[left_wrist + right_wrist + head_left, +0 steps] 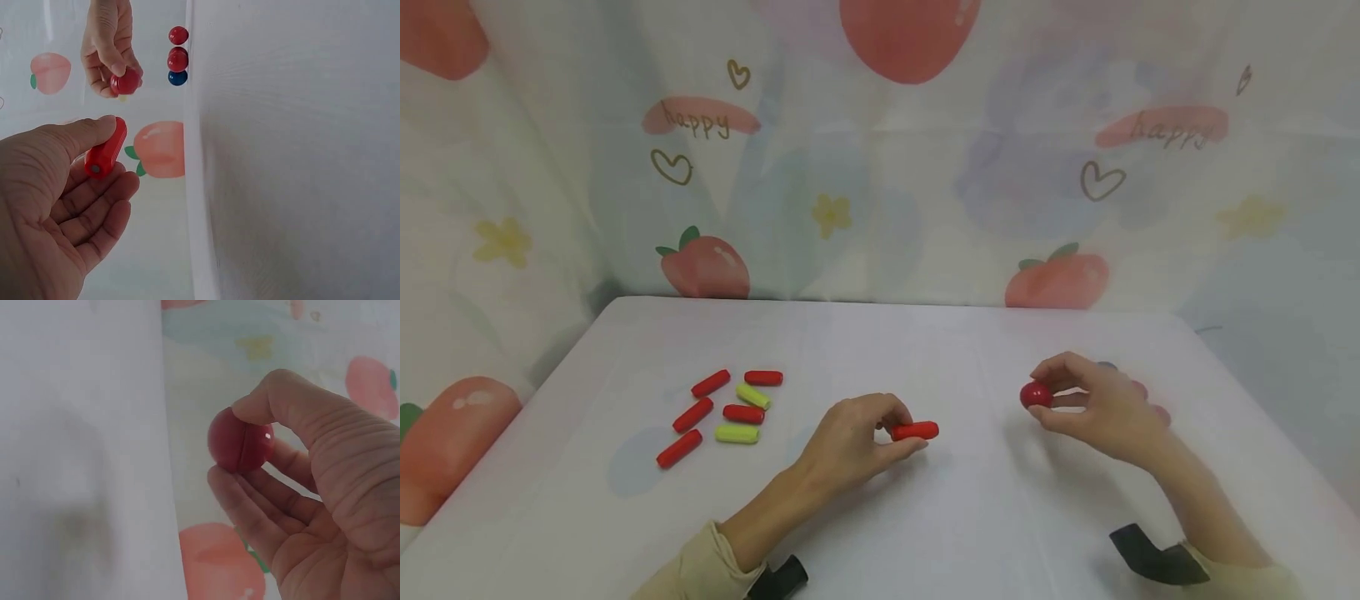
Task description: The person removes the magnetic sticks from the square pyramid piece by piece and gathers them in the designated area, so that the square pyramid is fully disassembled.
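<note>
My left hand (859, 437) pinches a red rod (916, 430) between thumb and fingers, above the middle of the table. In the left wrist view, the rod (106, 150) shows a small grey disc in its near end. Farther right, my right hand (1101, 408) holds a shiny red ball (1035, 395) at its fingertips. A thin seam runs across that ball (241, 440) in the right wrist view. Rod and ball are apart from each other, both lifted off the tabletop.
Several red rods (678, 449) and two yellow-green rods (737, 433) lie on the left of the white table (970, 533). Behind my right hand, partly hidden, are red balls (178, 35) and a blue ball (178, 78). A printed curtain (895, 167) hangs behind.
</note>
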`<control>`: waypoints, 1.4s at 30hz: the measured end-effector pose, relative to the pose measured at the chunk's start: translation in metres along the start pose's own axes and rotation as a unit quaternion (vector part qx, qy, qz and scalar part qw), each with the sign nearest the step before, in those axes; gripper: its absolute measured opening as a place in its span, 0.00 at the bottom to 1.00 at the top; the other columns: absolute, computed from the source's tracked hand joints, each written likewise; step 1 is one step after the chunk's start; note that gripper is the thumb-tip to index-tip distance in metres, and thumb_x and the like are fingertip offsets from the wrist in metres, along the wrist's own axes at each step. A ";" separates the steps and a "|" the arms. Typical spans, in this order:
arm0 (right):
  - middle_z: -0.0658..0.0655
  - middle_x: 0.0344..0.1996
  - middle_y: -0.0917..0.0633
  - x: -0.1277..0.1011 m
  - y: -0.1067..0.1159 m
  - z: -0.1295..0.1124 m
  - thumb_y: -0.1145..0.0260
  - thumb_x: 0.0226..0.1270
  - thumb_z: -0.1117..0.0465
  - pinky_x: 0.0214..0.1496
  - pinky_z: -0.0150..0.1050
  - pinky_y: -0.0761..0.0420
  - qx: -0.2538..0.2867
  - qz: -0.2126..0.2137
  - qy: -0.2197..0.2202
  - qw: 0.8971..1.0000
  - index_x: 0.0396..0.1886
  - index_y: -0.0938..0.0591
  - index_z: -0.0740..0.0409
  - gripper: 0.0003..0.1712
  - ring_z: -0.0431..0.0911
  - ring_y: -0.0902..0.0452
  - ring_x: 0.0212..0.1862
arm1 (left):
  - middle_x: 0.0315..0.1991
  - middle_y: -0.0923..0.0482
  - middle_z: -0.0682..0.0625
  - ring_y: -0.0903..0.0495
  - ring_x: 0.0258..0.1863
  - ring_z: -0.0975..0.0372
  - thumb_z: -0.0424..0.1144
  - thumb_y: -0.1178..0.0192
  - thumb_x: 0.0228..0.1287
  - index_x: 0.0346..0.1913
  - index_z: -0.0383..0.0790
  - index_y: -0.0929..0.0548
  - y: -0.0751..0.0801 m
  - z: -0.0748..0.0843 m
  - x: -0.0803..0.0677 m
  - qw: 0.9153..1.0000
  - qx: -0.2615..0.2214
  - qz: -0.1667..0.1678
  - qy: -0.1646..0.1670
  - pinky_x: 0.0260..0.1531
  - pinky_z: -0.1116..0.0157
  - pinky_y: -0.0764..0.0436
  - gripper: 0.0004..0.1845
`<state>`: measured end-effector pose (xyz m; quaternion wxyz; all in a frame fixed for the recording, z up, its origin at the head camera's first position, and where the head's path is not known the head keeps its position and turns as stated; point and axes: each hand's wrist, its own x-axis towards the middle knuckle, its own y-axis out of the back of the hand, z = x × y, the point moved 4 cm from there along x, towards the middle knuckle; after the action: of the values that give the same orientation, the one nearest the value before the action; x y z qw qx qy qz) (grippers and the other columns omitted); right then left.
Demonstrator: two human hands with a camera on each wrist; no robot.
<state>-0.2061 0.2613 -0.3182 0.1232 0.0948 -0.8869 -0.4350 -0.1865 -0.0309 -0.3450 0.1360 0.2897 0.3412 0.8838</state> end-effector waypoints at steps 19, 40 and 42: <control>0.59 0.43 0.15 -0.012 0.039 0.064 0.19 0.54 0.60 0.49 0.57 0.16 -0.123 -0.089 -0.123 0.981 0.47 0.16 0.60 0.22 0.59 0.22 0.48 | 0.30 0.15 0.55 0.17 0.32 0.59 0.38 0.22 0.56 0.38 0.42 0.14 0.013 -0.004 -0.007 1.000 0.003 -0.001 0.028 0.33 0.70 0.20 0.11; 0.67 0.44 0.16 -0.012 0.042 0.069 0.19 0.55 0.52 0.47 0.59 0.16 -0.146 -0.119 -0.216 0.958 0.56 0.20 0.70 0.35 0.61 0.22 0.45 | 0.29 0.17 0.60 0.22 0.29 0.68 0.43 0.19 0.50 0.37 0.47 0.12 0.105 -0.073 -0.090 0.968 0.136 -0.031 0.210 0.34 0.69 0.18 0.13; 0.64 0.42 0.15 -0.011 0.045 0.060 0.20 0.56 0.51 0.46 0.58 0.16 -0.147 -0.116 -0.216 0.958 0.54 0.20 0.68 0.33 0.60 0.21 0.44 | 0.29 0.17 0.60 0.21 0.29 0.68 0.44 0.19 0.50 0.37 0.47 0.12 0.109 -0.079 -0.093 0.964 0.140 -0.043 0.220 0.34 0.69 0.18 0.13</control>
<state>-0.2159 0.3361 -0.3197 -0.1100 0.0816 -0.8018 -0.5817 -0.1649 -0.1920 -0.3571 0.0531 0.0890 0.4947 0.8628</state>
